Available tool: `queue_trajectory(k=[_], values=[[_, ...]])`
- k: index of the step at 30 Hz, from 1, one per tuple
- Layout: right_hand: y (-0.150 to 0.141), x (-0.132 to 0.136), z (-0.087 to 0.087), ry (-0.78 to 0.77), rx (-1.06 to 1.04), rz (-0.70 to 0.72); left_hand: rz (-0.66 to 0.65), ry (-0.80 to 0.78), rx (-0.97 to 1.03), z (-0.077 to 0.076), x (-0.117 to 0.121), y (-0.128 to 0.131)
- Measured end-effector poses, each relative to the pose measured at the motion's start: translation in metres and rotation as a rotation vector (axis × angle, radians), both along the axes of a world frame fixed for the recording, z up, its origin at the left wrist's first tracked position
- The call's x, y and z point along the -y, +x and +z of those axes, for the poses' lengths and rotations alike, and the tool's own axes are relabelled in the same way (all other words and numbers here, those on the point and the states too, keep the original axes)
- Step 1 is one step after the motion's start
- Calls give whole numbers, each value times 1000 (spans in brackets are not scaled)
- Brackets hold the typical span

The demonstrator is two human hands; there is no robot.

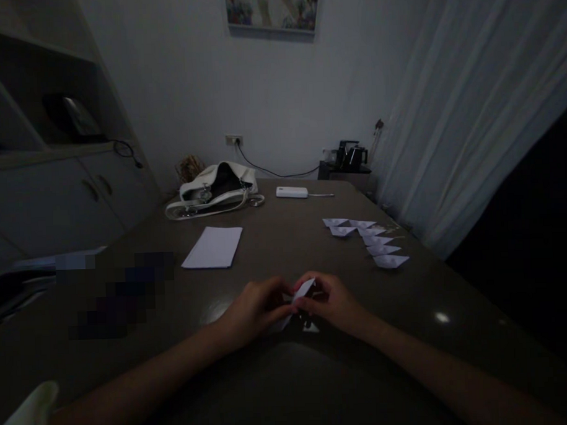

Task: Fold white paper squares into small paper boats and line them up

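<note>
Homelike room, framed picture (271, 9), pale curtain (438, 102), cabinets (45, 199)

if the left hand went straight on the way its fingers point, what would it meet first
Most likely the right hand, just across from the left hand, beyond the folded paper that both hold; the exact gap is hard to judge in this dim view.

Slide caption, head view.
Left hand and right hand hold folded paper over a table; paper boats and white sheets lie beyond.
</note>
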State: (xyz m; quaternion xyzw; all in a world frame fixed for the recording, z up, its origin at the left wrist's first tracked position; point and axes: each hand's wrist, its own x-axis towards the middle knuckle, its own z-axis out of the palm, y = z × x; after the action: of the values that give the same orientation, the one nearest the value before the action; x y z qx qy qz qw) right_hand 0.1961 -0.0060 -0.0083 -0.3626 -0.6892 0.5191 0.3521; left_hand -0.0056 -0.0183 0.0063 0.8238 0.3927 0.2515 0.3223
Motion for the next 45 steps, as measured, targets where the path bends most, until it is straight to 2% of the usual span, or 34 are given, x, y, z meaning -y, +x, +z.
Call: queue_trajectory(k=[3, 7, 11, 14, 18, 23, 25, 28, 32, 36, 41, 45], values=[[0, 1, 1, 49, -11, 12, -5, -126, 169, -3, -1, 4], [0, 3, 2, 99, 9, 36, -73, -313, 426, -6, 0, 9], [0, 5, 4, 157, 29, 27, -91, -503, 540, -7, 0, 11], [0, 5, 6, 195, 23, 8, -82, -523, 575, -6, 0, 11], [0, 6, 8, 235, 48, 8, -30, -474, 554, -4, -1, 9], [-1, 7, 6, 295, 199, -117, 16, -365, 541, -3, -1, 9], [-2, 8, 4, 262, 215, -132, -4, -343, 534, -3, 0, 10], [-3, 8, 2, 143, 119, -121, -24, -327, 536, -2, 1, 10], [-3, 5, -1, 4, -47, -86, 44, -416, 505, -3, 0, 8], [-3, -1, -3, -72, -179, -60, 117, -472, 603, -3, -3, 8], [-2, -6, 0, -134, -242, -69, 116, -655, 700, -3, -3, 8], [-2, -7, 1, -159, -260, -94, 71, -663, 698, -2, -2, 6]])
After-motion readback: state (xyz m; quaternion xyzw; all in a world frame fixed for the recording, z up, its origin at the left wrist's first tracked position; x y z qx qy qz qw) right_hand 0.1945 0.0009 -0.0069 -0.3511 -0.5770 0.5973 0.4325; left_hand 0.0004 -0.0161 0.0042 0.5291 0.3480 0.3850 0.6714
